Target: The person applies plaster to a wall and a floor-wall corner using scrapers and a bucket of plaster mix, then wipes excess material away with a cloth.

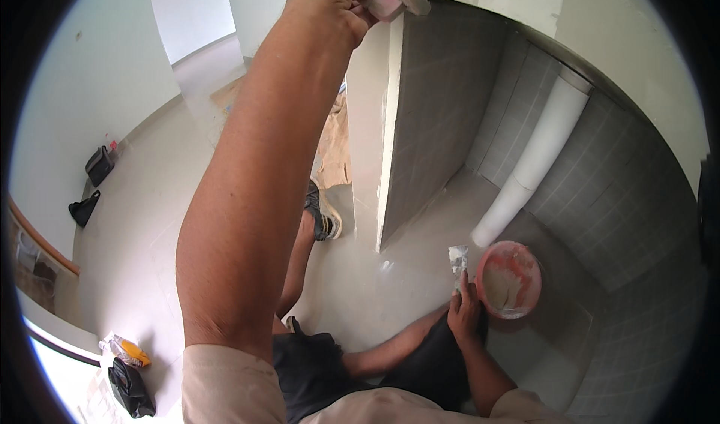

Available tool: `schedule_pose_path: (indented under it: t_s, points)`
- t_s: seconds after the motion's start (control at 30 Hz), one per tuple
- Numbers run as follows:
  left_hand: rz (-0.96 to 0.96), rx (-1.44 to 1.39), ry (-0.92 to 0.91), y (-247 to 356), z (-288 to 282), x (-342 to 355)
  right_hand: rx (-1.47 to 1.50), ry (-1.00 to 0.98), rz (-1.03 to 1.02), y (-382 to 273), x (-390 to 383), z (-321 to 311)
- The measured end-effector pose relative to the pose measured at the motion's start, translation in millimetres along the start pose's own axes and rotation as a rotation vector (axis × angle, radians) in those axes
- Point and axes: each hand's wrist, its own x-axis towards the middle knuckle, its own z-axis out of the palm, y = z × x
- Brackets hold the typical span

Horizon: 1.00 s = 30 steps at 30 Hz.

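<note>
My left hand [346,10] is raised at the top of the view, closed on a pink-and-white, compound-smeared flat tool [394,0] against the upper edge of a grey tiled recess [450,101]. My right hand [463,311] rests low over my right thigh, gripping a small putty knife [458,256] with a whitish, smeared blade pointing up. Just right of it stands a red bucket [510,302] with pale grey compound inside, near the foot of a white vertical pipe [544,143].
A white-edged partition [385,199] stands ahead, with brown cardboard [335,154] beside it. Along the left are black bags [100,165], a yellow-and-white sack [129,351], a black plastic bag [129,386] and an orange-brown rail [45,236]. A doorway [195,19] opens at the back left.
</note>
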Motion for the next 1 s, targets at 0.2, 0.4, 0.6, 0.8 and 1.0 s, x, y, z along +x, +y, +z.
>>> schedule_pose_path:
  t_s: [0.2,0.4,0.6,0.8,1.0]
  points:
    - [0.149,-0.183,-0.014,15,-46,-63,0.007,-0.003,-0.016,-2,1,-2]
    - [-0.115,0.067,0.11,-83,-149,-179,-0.086,0.232,-0.255,0,5,-8]
    - [-0.534,-0.305,0.221,-223,-253,-270,0.675,-0.001,0.064,-74,2,-28]
    - [-0.723,-0.536,0.122,-274,-265,-288,0.63,-0.268,-0.047,-110,9,-31]
    - [-0.705,-0.532,0.112,-269,-257,-281,0.48,-0.268,-0.248,-118,22,-40]
